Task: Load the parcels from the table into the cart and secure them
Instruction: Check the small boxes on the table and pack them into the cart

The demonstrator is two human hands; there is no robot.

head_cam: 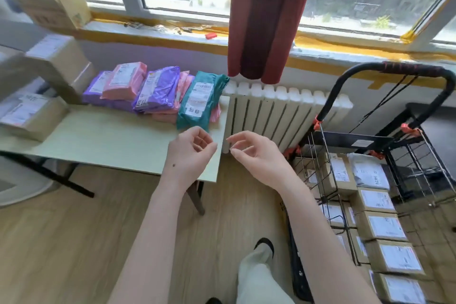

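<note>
A row of soft mailer parcels lies at the back of the pale green table (103, 140): a teal one (199, 103), a purple one (158, 91) and a pink one (124, 80) on top of others. Cardboard boxes (32, 116) stand at the table's left end. The black wire cart (385, 180) on the right holds several labelled cardboard boxes (385, 227). My left hand (191, 153) hovers over the table's right front corner, fingers loosely curled, holding nothing. My right hand (256, 155) hangs just past the table edge, also empty with relaxed fingers.
A white radiator (283, 116) stands under the window between table and cart. A dark red curtain (266, 17) hangs above it. Stacked boxes (59, 61) rise at the left. My leg and shoe (261, 261) are on the wooden floor below.
</note>
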